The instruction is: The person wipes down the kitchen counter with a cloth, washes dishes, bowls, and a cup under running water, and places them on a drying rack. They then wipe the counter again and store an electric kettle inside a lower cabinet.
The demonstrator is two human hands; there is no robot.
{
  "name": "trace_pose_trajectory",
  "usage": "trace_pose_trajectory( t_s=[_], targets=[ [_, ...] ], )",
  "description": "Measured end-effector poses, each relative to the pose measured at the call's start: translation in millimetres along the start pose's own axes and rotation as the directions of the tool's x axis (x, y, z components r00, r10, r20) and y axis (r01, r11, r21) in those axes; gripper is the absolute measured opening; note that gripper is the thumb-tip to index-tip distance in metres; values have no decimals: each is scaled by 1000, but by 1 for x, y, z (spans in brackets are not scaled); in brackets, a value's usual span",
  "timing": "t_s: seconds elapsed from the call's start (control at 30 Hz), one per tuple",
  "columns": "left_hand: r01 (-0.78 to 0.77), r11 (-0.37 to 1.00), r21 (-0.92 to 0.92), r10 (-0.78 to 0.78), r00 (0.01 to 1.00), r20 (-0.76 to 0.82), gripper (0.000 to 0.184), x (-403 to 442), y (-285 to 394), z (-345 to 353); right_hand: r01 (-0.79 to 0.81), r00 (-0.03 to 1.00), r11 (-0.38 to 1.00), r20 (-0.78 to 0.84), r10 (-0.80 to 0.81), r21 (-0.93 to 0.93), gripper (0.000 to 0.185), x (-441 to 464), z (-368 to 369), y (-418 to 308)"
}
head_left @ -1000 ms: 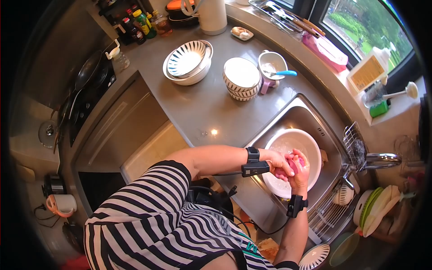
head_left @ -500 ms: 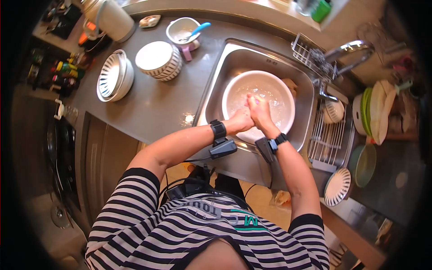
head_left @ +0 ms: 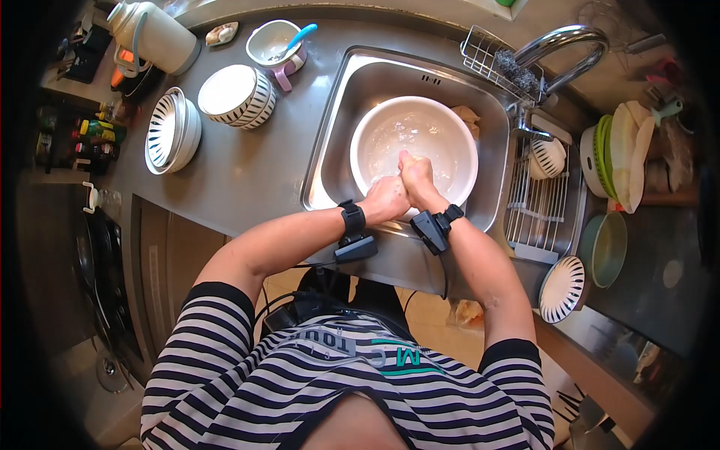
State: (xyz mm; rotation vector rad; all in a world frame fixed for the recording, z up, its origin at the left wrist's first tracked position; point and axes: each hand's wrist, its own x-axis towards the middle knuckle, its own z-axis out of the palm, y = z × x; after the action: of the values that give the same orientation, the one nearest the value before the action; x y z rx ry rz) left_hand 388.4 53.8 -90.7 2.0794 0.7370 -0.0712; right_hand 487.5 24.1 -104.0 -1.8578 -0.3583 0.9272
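Observation:
Both hands are together over the near part of a white basin (head_left: 465, 142) that stands in the steel sink (head_left: 330, 142). Rippling clear water (head_left: 409, 127) is in the basin. My left hand (head_left: 386, 198) is curled closed and presses against my right hand. My right hand (head_left: 417, 177) is closed too, with a pinkish tip at its top, and sits slightly farther over the basin. Whatever may be inside the fingers is hidden. Each wrist wears a black strap with a small dark device.
Left of the sink are stacked bowls (head_left: 259, 109), more nested bowls (head_left: 193, 139), a cup (head_left: 259, 45) with a blue-handled utensil (head_left: 304, 34) and a thermos jug (head_left: 169, 41). To the right are a faucet (head_left: 592, 37), a wire drying rack (head_left: 536, 214), a striped dish (head_left: 562, 289) and a green bowl (head_left: 606, 251).
My joined hands have drawn slightly back toward the basin's near rim and remain closed against each other. The camera view has shifted a little.

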Motion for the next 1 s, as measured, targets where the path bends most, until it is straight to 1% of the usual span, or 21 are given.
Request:
trace_pose_trajectory(
  t_s=[0.07,0.13,0.17,0.2,0.23,0.27,0.33,0.37,0.4,0.47,0.5,0.57,0.6,0.63,0.7,0.73,0.8,0.83,0.87,0.97,1.0],
  targets=[
    [47,997,62,-50,998,34,25,-2,5,-2,-95,995,989,38,91,116,37,1,-2,0],
    [18,992,123,-9,997,-76,26,-6,8,-3,-254,966,929,121,229,269,34,-6,-11,-12],
    [5,988,153,15,992,-129,26,-7,10,-3,-294,948,883,230,220,367,31,1,-18,-11],
    [-118,965,234,159,973,-166,29,-9,4,-10,-328,887,835,448,111,443,30,8,-34,-13],
    [-177,950,258,246,933,-265,34,-3,-7,-10,-303,880,874,464,103,380,32,12,-50,-13],
    [-188,952,241,247,936,-249,40,-16,5,-35,-273,882,893,464,84,359,26,-10,-68,-44],
    [-112,936,332,182,966,-185,47,-25,-13,-66,97,907,992,402,-124,86,28,-4,-110,-33],
    [-107,932,346,201,947,-249,47,-29,-13,-79,148,939,962,337,-65,-228,23,2,-132,-29],
    [-120,945,304,202,945,-257,46,-32,-13,-95,87,950,885,307,65,-458,21,15,-157,-8],
    [-112,930,351,238,910,-340,38,-46,-18,-131,240,869,505,415,269,-829,22,20,-165,-2],
    [-75,910,407,242,894,-377,36,-59,-24,-144,338,825,254,415,383,-906,24,18,-167,2],
    [48,897,438,189,856,-481,39,-90,-48,-164,404,847,161,435,304,-900,32,16,-168,52],
    [131,922,365,58,884,-463,40,-103,-63,-174,433,855,111,447,264,-894,38,14,-166,70],
    [263,891,370,-57,874,-483,48,-117,-67,-180,446,824,118,459,333,-887,41,10,-165,71],
    [354,851,388,-70,809,-584,62,-138,-87,-178,480,743,134,483,464,-867,48,6,-160,65],
    [380,837,394,-82,799,-596,66,-144,-93,-177,545,711,114,530,463,-831,44,7,-162,73],
    [431,807,404,-104,777,-621,72,-149,-97,-177,471,676,150,465,572,-869,42,13,-158,68],
    [405,817,410,-77,782,-619,71,-148,-97,-178,432,652,162,432,624,-887,41,16,-156,66],
    [379,827,415,-50,786,-616,69,-146,-93,-180,538,635,179,535,557,-824,34,17,-154,62],
    [268,873,407,31,803,-596,64,-141,-79,-177,466,609,309,554,567,-829,29,9,-169,31],
    [229,887,401,57,807,-588,63,-142,-76,-176,471,591,401,619,518,-786,28,6,-176,17]
  ],
)
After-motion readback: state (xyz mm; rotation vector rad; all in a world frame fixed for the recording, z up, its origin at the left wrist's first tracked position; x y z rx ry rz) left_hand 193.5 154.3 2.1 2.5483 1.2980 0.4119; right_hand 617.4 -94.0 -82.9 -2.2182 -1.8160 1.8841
